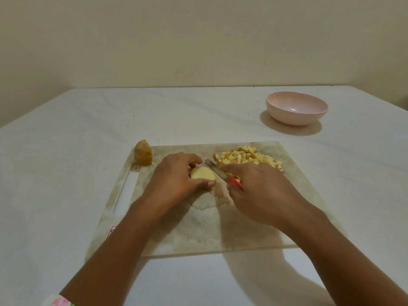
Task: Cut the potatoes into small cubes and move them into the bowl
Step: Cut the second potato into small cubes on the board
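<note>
No words or numbers can be read, and the only mark is a small red and blue sticker (pixel 112 231) on the cutting board (pixel 198 228), down and left of the left hand (pixel 174 175), too small to make out.

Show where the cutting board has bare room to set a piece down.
Bare: near half of the cutting board between the forearms; far edge between potato half and cubes. Crowded: middle, left hand on potato piece, right hand gripping knife.
</note>
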